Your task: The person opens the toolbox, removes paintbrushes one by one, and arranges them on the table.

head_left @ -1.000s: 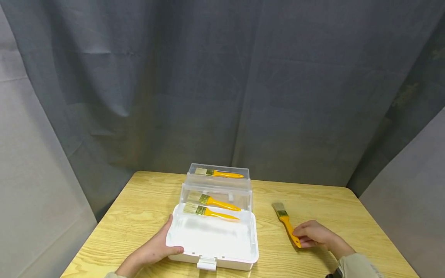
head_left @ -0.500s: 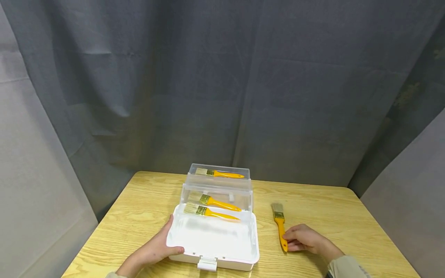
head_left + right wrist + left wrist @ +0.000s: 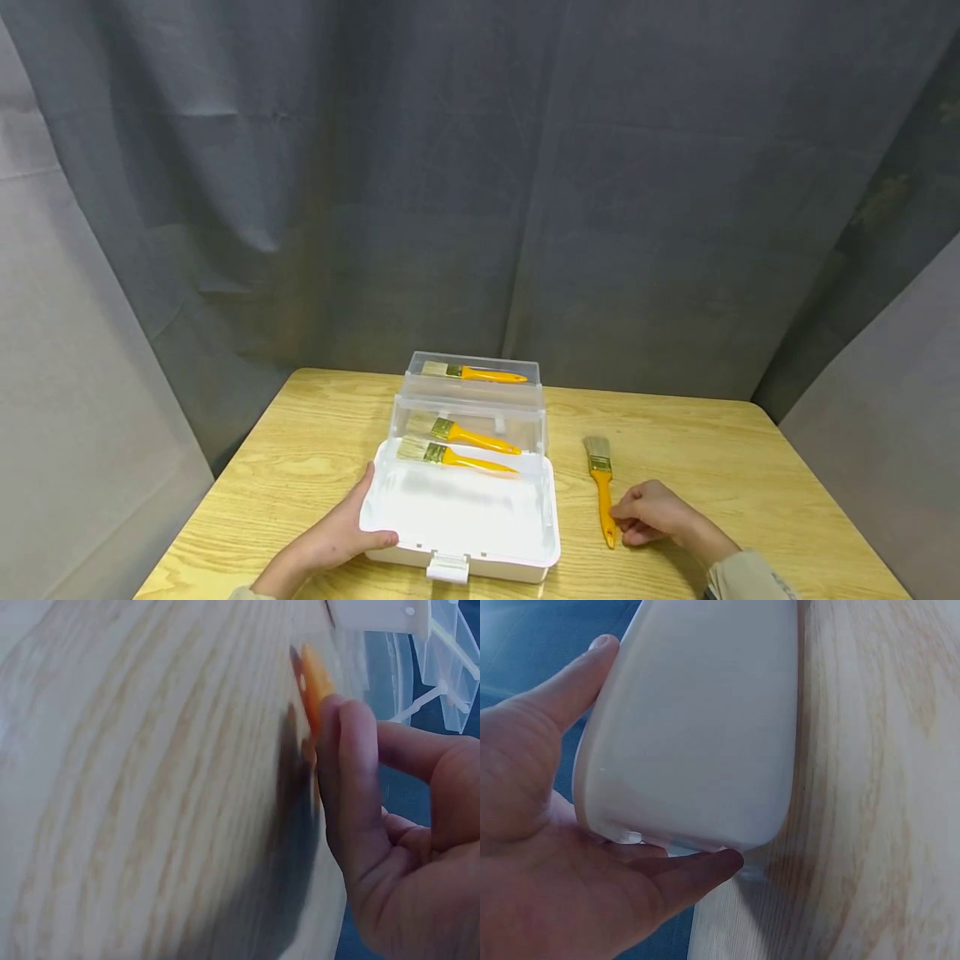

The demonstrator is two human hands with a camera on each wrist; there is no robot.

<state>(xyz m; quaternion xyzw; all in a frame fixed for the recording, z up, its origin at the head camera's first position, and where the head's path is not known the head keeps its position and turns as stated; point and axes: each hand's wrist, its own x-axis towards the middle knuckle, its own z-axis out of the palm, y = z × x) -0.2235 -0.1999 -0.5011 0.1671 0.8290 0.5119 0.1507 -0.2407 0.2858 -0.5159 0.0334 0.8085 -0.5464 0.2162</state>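
A white storage box (image 3: 457, 521) with fold-out clear tiers stands before me. My left hand (image 3: 341, 521) holds its left side, thumb over the front rim and fingers spread toward the back corner. The left wrist view shows that hand (image 3: 592, 847) spanning the box's white end wall (image 3: 697, 727). To the right of the box a paintbrush (image 3: 602, 492) with a yellow handle lies on the table, bristles pointing away. My right hand (image 3: 656, 512) pinches its handle close to the end. In the right wrist view the fingertips are at the orange-looking handle (image 3: 315, 675).
One paintbrush (image 3: 491, 376) lies in the top clear tier; two more, a rear paintbrush (image 3: 480, 439) and a front paintbrush (image 3: 476, 462), lie lower down. A white latch (image 3: 447, 568) hangs at the box's front. Behind the wooden table (image 3: 720, 467) hangs a grey curtain (image 3: 637, 208).
My right hand has shifted left with the paintbrush handle, turning the brush from slanted to nearly straight away from me. The left hand and the box have stayed put.
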